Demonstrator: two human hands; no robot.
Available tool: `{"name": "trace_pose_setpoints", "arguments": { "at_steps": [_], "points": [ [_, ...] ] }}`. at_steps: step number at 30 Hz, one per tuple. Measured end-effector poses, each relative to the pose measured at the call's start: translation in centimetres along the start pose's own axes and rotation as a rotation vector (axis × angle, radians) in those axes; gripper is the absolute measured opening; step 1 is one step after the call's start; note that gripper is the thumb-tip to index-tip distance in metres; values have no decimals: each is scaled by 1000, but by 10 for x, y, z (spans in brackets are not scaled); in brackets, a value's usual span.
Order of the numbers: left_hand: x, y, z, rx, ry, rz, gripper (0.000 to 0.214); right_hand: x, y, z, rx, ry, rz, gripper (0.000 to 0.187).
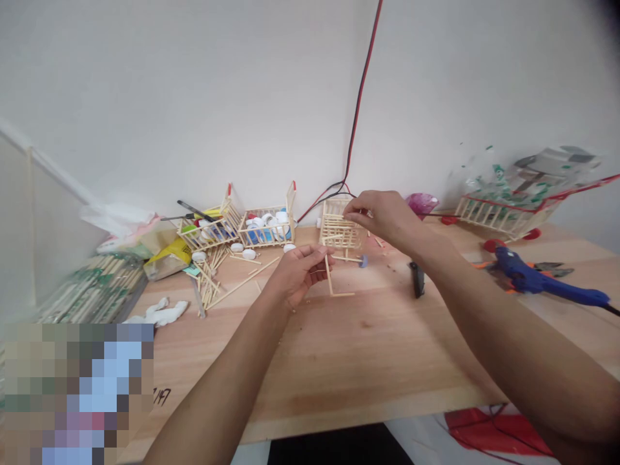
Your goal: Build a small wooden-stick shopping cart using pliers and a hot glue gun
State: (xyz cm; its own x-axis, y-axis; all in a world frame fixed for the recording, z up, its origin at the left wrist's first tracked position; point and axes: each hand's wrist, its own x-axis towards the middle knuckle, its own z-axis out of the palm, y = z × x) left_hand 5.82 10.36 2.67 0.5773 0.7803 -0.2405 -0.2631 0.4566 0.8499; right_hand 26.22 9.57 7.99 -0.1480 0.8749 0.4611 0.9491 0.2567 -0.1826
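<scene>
My left hand [305,270] pinches an L-shaped piece of thin wooden sticks [330,276] between thumb and fingers, its short arm pointing right. Higher up and to the right, my right hand [375,212] has its thumb and fingertips pressed together, and whatever is between them is too small to make out. Behind both hands stands a small cart made of wooden sticks [334,227], with a blue-grey round wheel [363,261] low at its right. My right hand partly covers this cart, and I cannot tell whether the fingertips touch it.
Left of my hands are loose sticks [208,284], a stick cart filled with bottle caps [266,227], another stick cart [210,229] and bagged stick bundles [97,284]. Rightward are a black object [416,279], a blue glue gun [527,274] and a larger cart with bottles [504,216].
</scene>
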Motion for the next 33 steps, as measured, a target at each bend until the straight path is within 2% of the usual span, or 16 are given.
{"name": "trace_pose_setpoints", "arguments": {
  "at_steps": [20,28,33],
  "points": [
    [1,0,-1,16,16,-5,8,2,3,1,-10,-19,-1,18],
    [3,0,-5,40,-23,15,9,16,-3,-18,-30,-258,38,14],
    [4,-1,-7,46,-38,28,11,23,-4,-28,-16,-325,34,11]
  ]
}}
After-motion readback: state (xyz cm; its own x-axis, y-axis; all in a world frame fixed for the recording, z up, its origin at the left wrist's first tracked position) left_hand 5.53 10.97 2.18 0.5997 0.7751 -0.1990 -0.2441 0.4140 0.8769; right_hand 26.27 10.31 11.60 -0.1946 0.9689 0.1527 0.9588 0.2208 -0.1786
